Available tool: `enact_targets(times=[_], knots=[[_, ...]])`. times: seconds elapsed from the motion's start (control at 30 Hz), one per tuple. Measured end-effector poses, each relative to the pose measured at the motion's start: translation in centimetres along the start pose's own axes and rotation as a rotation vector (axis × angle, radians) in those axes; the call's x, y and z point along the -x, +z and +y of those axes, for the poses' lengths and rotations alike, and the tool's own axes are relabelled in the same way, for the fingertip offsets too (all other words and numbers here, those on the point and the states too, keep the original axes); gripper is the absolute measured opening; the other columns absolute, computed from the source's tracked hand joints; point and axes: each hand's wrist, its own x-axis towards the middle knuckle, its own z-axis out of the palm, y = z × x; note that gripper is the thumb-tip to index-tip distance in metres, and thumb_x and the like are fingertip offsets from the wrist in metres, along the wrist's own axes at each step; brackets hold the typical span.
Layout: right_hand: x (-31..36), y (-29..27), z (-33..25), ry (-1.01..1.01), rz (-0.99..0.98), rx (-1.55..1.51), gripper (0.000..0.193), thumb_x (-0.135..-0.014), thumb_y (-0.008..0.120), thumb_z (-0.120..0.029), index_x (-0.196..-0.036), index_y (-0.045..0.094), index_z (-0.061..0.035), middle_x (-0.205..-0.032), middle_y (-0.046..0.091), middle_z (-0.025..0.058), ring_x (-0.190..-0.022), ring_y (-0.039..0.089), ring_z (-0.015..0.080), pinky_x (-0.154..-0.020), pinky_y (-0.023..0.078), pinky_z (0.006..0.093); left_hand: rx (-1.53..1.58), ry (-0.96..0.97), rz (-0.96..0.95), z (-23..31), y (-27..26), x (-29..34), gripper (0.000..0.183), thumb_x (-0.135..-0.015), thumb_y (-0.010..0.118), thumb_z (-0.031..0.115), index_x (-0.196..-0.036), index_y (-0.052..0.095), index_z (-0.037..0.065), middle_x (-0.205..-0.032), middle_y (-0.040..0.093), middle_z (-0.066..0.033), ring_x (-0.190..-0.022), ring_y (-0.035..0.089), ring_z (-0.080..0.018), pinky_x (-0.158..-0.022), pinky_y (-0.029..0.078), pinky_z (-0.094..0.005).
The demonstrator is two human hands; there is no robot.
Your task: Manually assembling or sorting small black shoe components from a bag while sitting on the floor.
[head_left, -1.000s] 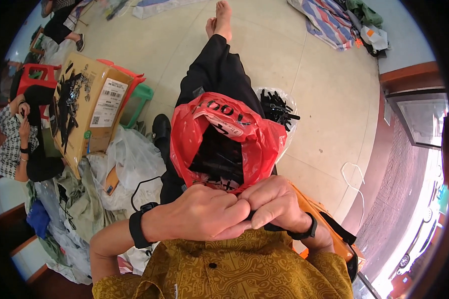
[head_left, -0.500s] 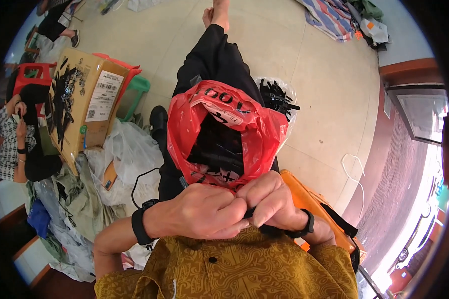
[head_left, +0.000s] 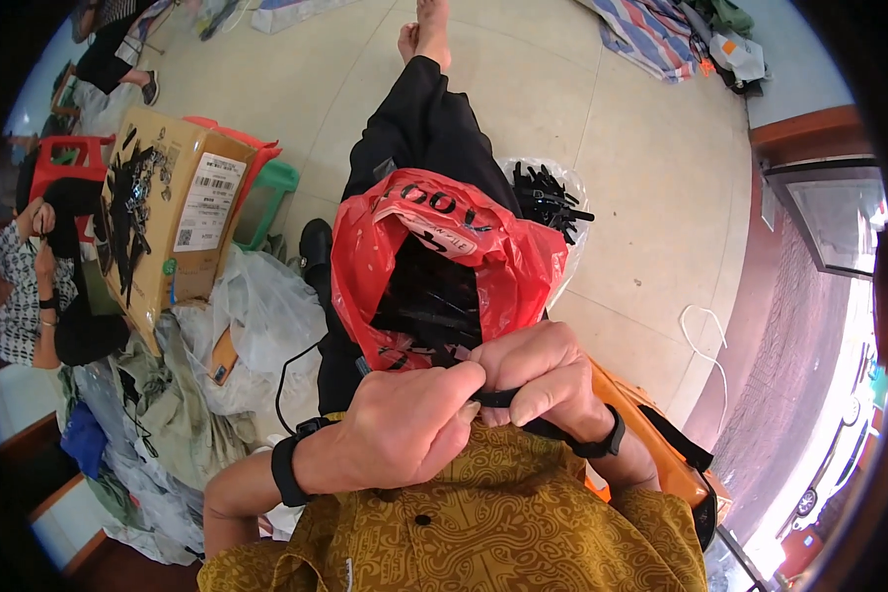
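A short black strap stretches between my hands, just in front of my shirt. My right hand pinches it between thumb and fingers. At the strap's other end, my left hand is closed with its fingertips together; the exact hold is partly hidden by its knuckles. Just beyond both hands, an open red plastic bag rests on my lap. Dark, glossy black pieces fill it, too shadowed to tell apart.
Beyond my right leg, a clear bag holds black strips. On the left stands a cardboard box topped with black pieces; a seated person works beside it. Clear plastic bags and a phone lie nearer. An orange seat is at right.
More of the black strap now shows between my fingers. My right hand has risen slightly away from my shirt, and my left wrist has shifted a little right.
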Motion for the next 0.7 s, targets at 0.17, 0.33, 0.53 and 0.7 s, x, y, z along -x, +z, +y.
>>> enact_targets(times=[0.17,0.33,0.53,0.7], knots=[[-0.2,-0.3,0.4,-0.023,0.009,-0.112,0.022,-0.057,0.068,-0.010,-0.055,0.053,0.0052,-0.054,0.050,0.0098,-0.057,0.048,0.0198,-0.054,0.037,0.0302,0.076,-0.136,0.047,0.8,0.2,-0.4,0.021,-0.073,0.051,0.000,-0.093,0.051,-0.002,-0.058,0.052,-0.0097,-0.044,0.051,-0.0206,-0.042,0.039,-0.0291],[-0.6,-0.3,0.9,-0.064,0.032,-0.180,0.018,-0.056,0.068,-0.008,-0.054,0.055,0.0044,-0.053,0.051,0.0089,-0.056,0.049,0.0186,-0.054,0.038,0.0291,0.222,-0.324,0.031,1.1,0.2,-0.6,0.018,-0.077,0.048,0.000,-0.095,0.047,-0.002,-0.053,0.048,-0.0049,-0.044,0.044,-0.0082,-0.042,0.035,-0.0227],[-0.6,-0.6,1.1,-0.042,0.047,-0.181,0.014,-0.055,0.068,-0.007,-0.056,0.058,0.0037,-0.055,0.054,0.0088,-0.057,0.051,0.0173,-0.053,0.038,0.0278,0.214,-0.367,0.036,1.0,0.4,-0.6,0.018,-0.078,0.049,0.000,-0.096,0.046,-0.001,-0.052,0.047,-0.0035,-0.044,0.042,-0.0061,-0.043,0.034,-0.0216],[-0.6,-0.5,0.9,-0.035,0.054,-0.157,0.014,-0.056,0.068,-0.007,-0.057,0.059,0.0034,-0.055,0.054,0.0090,-0.057,0.050,0.0167,-0.053,0.037,0.0270,0.204,-0.361,0.049,0.9,0.5,-0.6,0.018,-0.078,0.049,0.000,-0.096,0.047,-0.001,-0.051,0.046,-0.0026,-0.044,0.042,-0.0055,-0.043,0.034,-0.0213]])
